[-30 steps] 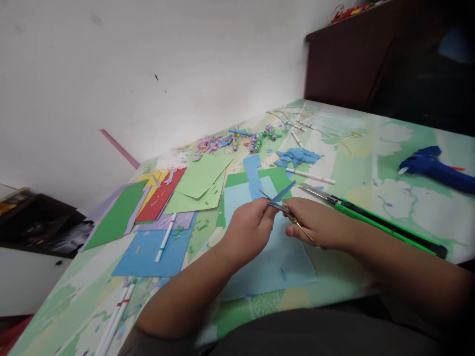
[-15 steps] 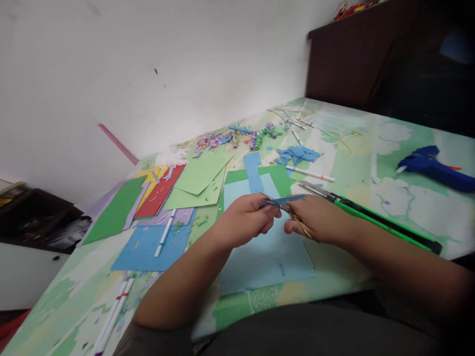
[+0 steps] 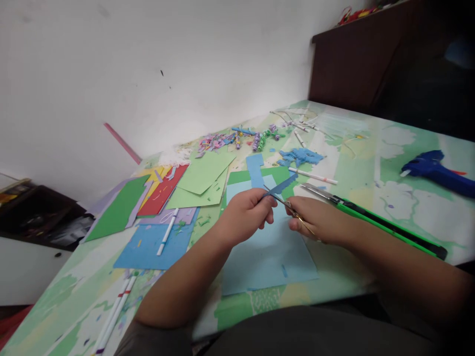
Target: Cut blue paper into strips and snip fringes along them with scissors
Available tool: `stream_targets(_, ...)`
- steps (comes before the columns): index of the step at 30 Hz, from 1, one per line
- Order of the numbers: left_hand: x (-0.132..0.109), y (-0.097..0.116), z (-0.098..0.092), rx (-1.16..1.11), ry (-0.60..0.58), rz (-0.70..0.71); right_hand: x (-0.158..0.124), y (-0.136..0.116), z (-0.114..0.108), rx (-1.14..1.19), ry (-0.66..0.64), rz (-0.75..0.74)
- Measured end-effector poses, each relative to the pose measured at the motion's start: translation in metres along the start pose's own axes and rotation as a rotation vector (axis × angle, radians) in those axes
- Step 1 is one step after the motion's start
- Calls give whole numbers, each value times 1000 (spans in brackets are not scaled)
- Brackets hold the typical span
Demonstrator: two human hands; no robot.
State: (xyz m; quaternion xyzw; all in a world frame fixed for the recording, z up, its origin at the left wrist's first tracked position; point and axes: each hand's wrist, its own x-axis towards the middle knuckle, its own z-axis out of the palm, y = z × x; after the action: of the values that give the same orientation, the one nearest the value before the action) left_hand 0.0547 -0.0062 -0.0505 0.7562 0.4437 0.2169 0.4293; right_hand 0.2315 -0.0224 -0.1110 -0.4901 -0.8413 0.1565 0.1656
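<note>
1. Two hands of yours work close together above the surface [image 3: 349, 198], near its front edge.
2. Your left hand [image 3: 250, 215] has its grip pressed together: thumb and fingers pinch a blue strip [image 3: 285, 186] at its near end. The free end points up and to the right, and its lower edge looks cut into small teeth.
3. Your right hand [image 3: 315, 217] has its grip closed around the gold-coloured handle of the scissors [image 3: 305, 225]. How the fingers sit inside the loops, I cannot tell.
4. The scissors' blades reach toward your left fingers and cross the blue strip near the place where you pinch it. Whether they touch it, I cannot tell.
5. Both these things are between your hands, above the light blue sheet [image 3: 270, 257], which lies partly over a dark green sheet [image 3: 241, 176].
6. Beyond your left hand, a wider blue piece [image 3: 254, 169] lies flat on these sheets.
7. Farther back, you have fringed blue pieces [image 3: 302, 157] in a small heap, and just before them a white stick [image 3: 313, 175].
8. Near your right hand, a green cutter [image 3: 389, 227] lies along your forearm; a blue glue gun [image 3: 426, 165] is well apart, at the right.
9. On your left lie light green sheets [image 3: 203, 173], a red sheet [image 3: 163, 192] and a blue sheet [image 3: 146, 247].
</note>
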Motion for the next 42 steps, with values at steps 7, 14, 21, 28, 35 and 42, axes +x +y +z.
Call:
stream_targets(7,-2,-3,7,289,81,157,-2,1,1,30,8,-68)
stream_targets(14,-1,-4,8,114,53,37,0,4,3,-28,3,-41)
stream_targets(21,3,-7,3,-394,-213,-49,0,3,2,-74,68,-29)
stream_targets(28,0,-3,4,-171,-51,-17,-3,0,1,61,52,-93)
stream_targets(35,-3,-1,8,245,68,85,-3,-5,-2,84,-50,-45)
stream_targets(42,-3,-2,12,-27,47,-80,1,3,3,-60,-39,-21)
